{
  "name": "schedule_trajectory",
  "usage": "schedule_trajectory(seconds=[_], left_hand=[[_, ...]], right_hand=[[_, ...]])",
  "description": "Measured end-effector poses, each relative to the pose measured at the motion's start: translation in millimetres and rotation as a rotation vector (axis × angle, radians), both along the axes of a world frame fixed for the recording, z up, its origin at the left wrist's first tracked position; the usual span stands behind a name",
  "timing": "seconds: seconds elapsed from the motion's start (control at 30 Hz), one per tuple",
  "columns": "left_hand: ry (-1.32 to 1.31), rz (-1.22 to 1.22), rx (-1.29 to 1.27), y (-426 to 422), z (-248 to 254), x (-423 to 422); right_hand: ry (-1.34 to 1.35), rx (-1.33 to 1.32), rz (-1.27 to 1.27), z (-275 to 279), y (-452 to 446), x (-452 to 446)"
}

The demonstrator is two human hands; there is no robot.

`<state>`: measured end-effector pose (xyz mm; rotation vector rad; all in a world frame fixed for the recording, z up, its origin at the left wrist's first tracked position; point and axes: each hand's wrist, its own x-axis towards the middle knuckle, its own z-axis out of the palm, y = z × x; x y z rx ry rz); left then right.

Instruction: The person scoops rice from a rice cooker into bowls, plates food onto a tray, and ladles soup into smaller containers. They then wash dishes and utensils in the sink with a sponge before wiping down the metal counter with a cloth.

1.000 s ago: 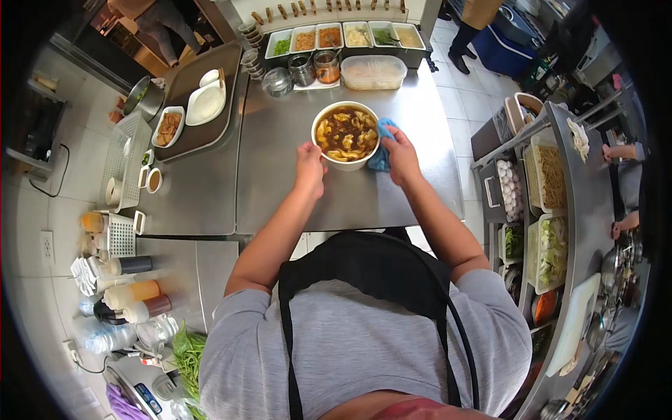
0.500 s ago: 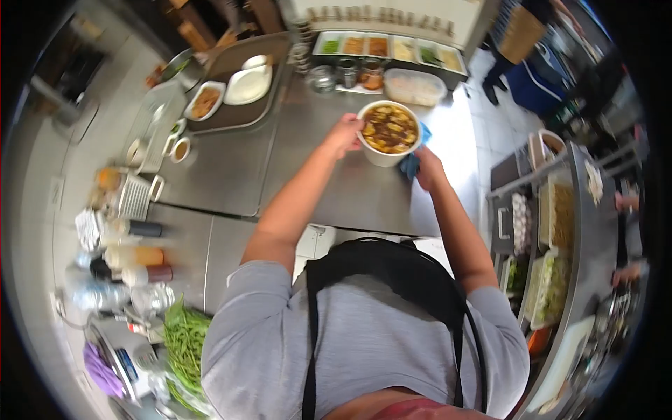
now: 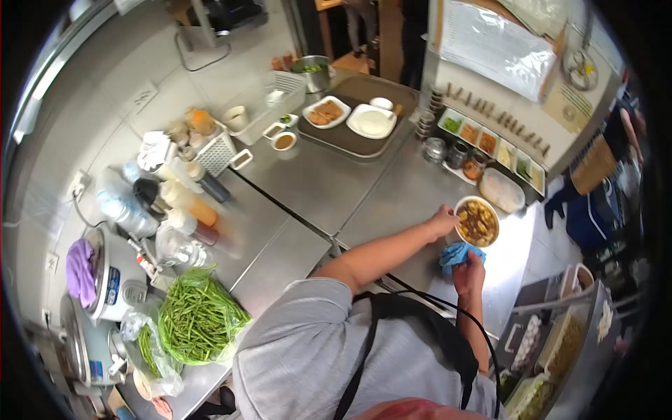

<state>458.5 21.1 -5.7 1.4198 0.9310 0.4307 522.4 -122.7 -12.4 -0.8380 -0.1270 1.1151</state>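
A round white bowl (image 3: 478, 221) holds brown broth with yellowish pieces at the right of the steel counter. My left hand (image 3: 442, 221) grips its left rim, thumb near the edge. Below the bowl, my right hand (image 3: 470, 271) is closed around a crumpled blue cloth (image 3: 456, 257), which lies close against the bowl's near side; whether the two touch I cannot tell. Just beyond the bowl sits a clear plastic tub (image 3: 502, 190) with pale contents.
A row of topping trays (image 3: 488, 143) and several jars (image 3: 434, 150) line the back. Further left are a brown serving tray (image 3: 341, 143) with dishes, sauce bottles (image 3: 187, 203) and a bag of green beans (image 3: 199, 315). Shelving with food containers (image 3: 563, 336) stands at right.
The view has swung left, bringing more of the left counter in. My right hand and the cloth have shifted from the bowl's right side to its near side. My left hand still grips the rim.
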Motion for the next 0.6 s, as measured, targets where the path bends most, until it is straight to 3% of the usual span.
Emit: schedule_trajectory(seconds=[0.17,0.23,0.3,0.37,0.5,0.6], left_hand=[[0.010,-0.105,-0.107,1.3,-11.2,-8.2],[0.048,-0.218,-0.213,-2.4,-7.9,-26.5],[0.091,-0.274,-0.278,-3.7,-28.0,-41.0],[0.095,-0.319,-0.348,-2.3,-43.1,-61.0],[0.058,-0.455,-0.408,-7.4,-60.8,-95.9],[0.051,-0.481,-0.479,-14.8,-54.6,-119.9]], right_hand=[[-0.128,-0.017,-0.271,-1.6,-22.9,33.9],[-0.527,-0.259,-0.210,-3.9,-37.0,49.6],[-1.151,-0.801,0.061,-26.7,-47.4,78.1],[-1.763,-0.878,0.020,-53.3,-51.6,74.0],[-1.984,-0.820,-0.038,-63.5,-41.8,6.3],[-2.014,-0.658,0.164,-57.7,-29.2,-40.5]])
